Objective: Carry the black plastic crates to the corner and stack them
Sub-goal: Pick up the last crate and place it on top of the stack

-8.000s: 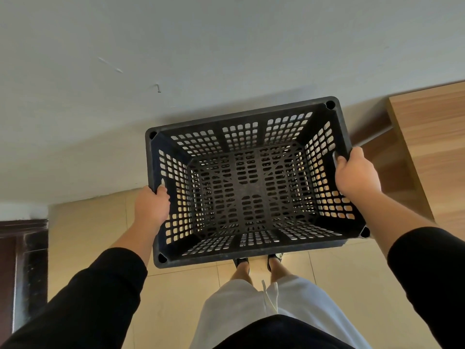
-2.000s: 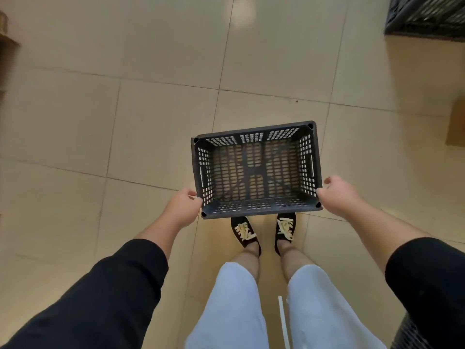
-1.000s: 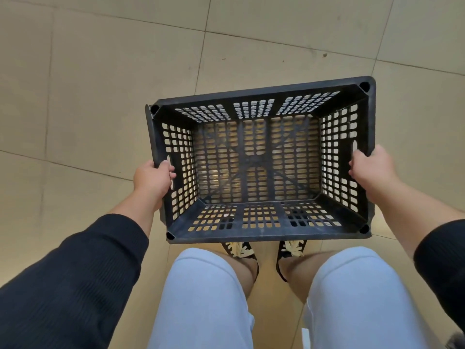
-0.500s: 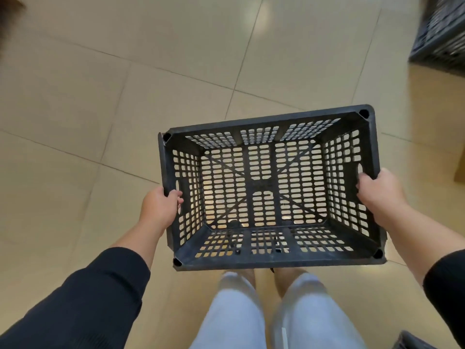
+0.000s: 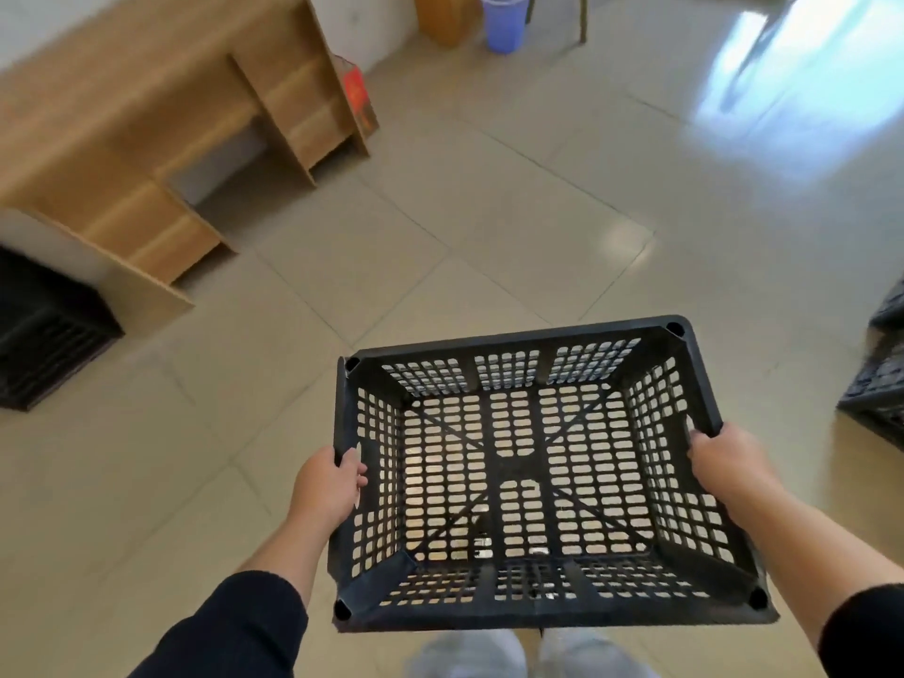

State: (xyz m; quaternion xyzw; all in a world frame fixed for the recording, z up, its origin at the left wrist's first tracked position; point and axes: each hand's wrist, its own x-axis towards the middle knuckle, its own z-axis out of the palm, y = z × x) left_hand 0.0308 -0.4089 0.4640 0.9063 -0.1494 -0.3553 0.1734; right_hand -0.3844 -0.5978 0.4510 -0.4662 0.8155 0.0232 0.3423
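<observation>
I hold an empty black plastic crate [image 5: 528, 482] with perforated walls in front of me, above the tiled floor. My left hand [image 5: 327, 486] grips the handle slot of its left wall. My right hand [image 5: 729, 464] grips the rim of its right wall. A stack of black crates [image 5: 44, 335] stands at the left edge beside a wooden desk. More black crates [image 5: 880, 384] sit at the right edge, partly out of frame.
A wooden desk [image 5: 146, 115] runs along the wall at upper left, with a red-printed carton [image 5: 359, 97] beside it. A blue bin [image 5: 504, 19] stands at the top. Beige floor tiles [image 5: 538, 212] stretch ahead between the desk and the right-hand crates.
My view has lifted and swung from the floor at my feet to the room ahead. The desk, the blue bin and the left stack of crates have come into view. Both hands still hold the crate.
</observation>
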